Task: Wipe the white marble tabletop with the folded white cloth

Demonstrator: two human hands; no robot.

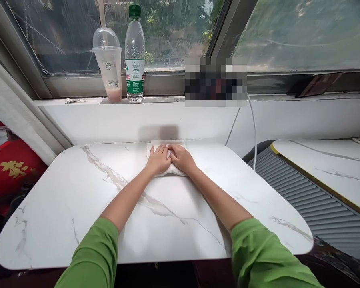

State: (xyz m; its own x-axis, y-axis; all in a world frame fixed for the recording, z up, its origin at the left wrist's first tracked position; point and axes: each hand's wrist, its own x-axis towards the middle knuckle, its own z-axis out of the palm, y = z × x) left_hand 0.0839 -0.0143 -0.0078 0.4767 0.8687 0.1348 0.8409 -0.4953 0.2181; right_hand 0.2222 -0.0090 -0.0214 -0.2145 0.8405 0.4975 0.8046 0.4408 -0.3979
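Observation:
A folded white cloth [171, 171] lies at the far edge of the white marble-patterned table [87, 192], close to the wall. My left hand [159, 159] rests flat on the left part of the cloth, its fingers stretched towards the wall. Beside it my right hand [182, 159] lies flat on the right part, fingers pointing up and to the left. The two hands touch or nearly touch in the middle. Both arms reach straight out over the table, and the hands cover much of the cloth.
On the windowsill stand a lidded plastic cup [109, 72] with pink drink and a straw, and a green-capped water bottle [135, 60]. A white cable [254, 132] hangs at the right. A second marble-patterned table [327, 164] is on the right; a red bag [12, 172] is at the left.

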